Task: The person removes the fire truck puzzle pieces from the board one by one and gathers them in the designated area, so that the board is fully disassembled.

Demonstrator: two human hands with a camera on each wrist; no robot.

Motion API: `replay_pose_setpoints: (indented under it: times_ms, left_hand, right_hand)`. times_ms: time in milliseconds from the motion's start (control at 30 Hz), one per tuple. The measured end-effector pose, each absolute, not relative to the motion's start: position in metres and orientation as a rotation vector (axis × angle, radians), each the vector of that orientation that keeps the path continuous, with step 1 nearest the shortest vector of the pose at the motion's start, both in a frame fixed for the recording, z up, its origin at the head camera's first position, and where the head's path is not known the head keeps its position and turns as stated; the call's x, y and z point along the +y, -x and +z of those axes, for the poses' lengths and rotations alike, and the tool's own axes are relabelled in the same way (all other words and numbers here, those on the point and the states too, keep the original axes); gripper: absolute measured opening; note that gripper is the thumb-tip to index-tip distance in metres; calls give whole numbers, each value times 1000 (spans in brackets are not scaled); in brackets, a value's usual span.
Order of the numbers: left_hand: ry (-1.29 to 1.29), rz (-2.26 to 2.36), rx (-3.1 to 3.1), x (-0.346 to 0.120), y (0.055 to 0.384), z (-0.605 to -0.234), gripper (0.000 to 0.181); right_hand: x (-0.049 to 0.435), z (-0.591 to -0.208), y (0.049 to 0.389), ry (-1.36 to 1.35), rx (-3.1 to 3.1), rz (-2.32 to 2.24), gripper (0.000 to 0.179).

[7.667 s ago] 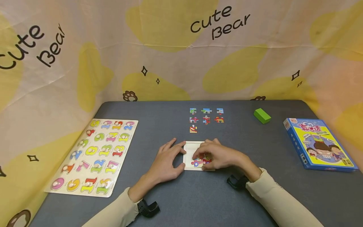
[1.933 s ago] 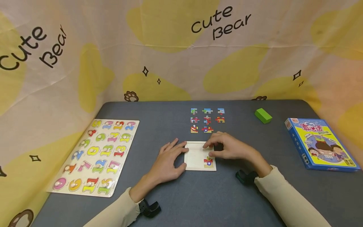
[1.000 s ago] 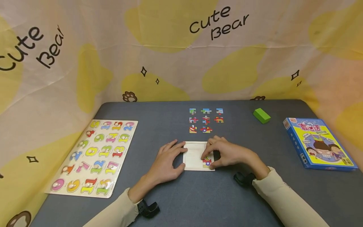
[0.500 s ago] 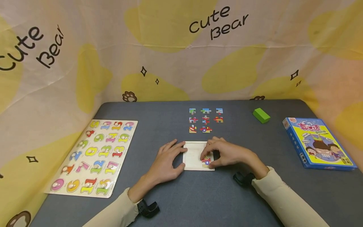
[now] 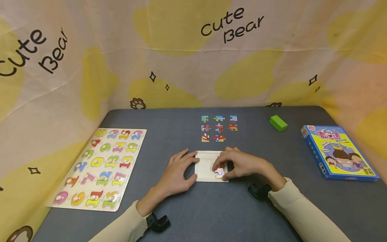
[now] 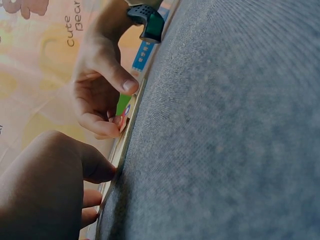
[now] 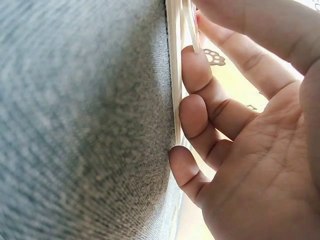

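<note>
A shallow white puzzle tray (image 5: 205, 168) lies flat on the dark table in front of me. My left hand (image 5: 179, 173) rests against its left edge, fingertips and thumb touching the rim, fingers spread. At the tray's lower right corner my right hand (image 5: 242, 163) pinches a colourful jigsaw piece (image 5: 219, 172). That jigsaw piece (image 6: 124, 118) looks tilted up from the tray in the left wrist view. Only its thin edge shows in the right wrist view, by the fingertips (image 7: 196, 67). Fingers cover part of it in the head view.
Several loose jigsaw pieces (image 5: 219, 128) lie in rows beyond the tray. A number board (image 5: 121, 174) with knobbed digits is on the left. A green block (image 5: 278, 123) and a blue and yellow box (image 5: 341, 153) stand to the right. A printed curtain (image 5: 181, 67) hangs behind the table.
One jigsaw piece from the tray now lies in the near row beyond it. My right hand came back to the tray and tilted up the corner piece. My left hand stayed.
</note>
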State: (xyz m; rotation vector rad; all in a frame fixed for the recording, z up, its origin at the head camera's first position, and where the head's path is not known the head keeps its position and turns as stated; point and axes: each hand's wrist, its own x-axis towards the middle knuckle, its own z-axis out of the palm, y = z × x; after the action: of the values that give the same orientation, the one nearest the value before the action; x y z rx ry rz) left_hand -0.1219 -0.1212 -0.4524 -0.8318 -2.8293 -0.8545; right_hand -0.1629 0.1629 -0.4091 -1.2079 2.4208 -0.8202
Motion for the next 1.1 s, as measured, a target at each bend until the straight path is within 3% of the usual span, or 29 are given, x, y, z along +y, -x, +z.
replay_pose_setpoints:
  times_ms: [1100]
  left_hand:
    - [852,-876,-2847,-126,125,-453,52]
  right_hand:
    - [163,-408,163,1172,2441,-810,33]
